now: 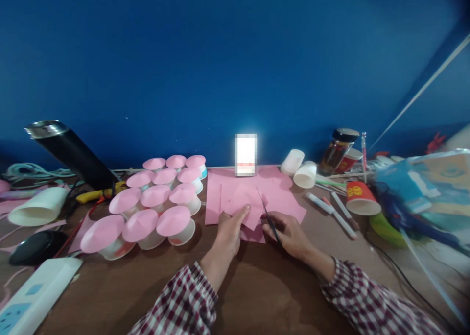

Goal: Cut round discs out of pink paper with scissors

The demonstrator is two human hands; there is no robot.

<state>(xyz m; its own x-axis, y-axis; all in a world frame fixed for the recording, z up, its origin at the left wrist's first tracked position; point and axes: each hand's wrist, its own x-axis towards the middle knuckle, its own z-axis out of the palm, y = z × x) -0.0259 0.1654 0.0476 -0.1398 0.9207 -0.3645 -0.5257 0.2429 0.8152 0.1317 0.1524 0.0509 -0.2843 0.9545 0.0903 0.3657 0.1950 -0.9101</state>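
My left hand [230, 229] grips a sheet of pink paper [238, 198] at its near edge, thumb on top. In my right hand [290, 234] is a pair of scissors [270, 222], with a thin blade pointing away from me along the right part of that sheet. Whether the blades are closed I cannot make out. More pink sheets [215, 203] lie flat beneath, against the wall side of the table. To the left stand several paper cups [187, 232] in rows, each topped by a shallow pink paper cone [173, 221].
On the left are a leaning black flask [73, 151], a tipped cup [38, 206], a black mouse-like object [38, 247] and a power strip [44, 288]. Markers [330, 210], white cups [305, 174], a red cup [362, 198] and a dark-lidded jar [336, 151] lie right.
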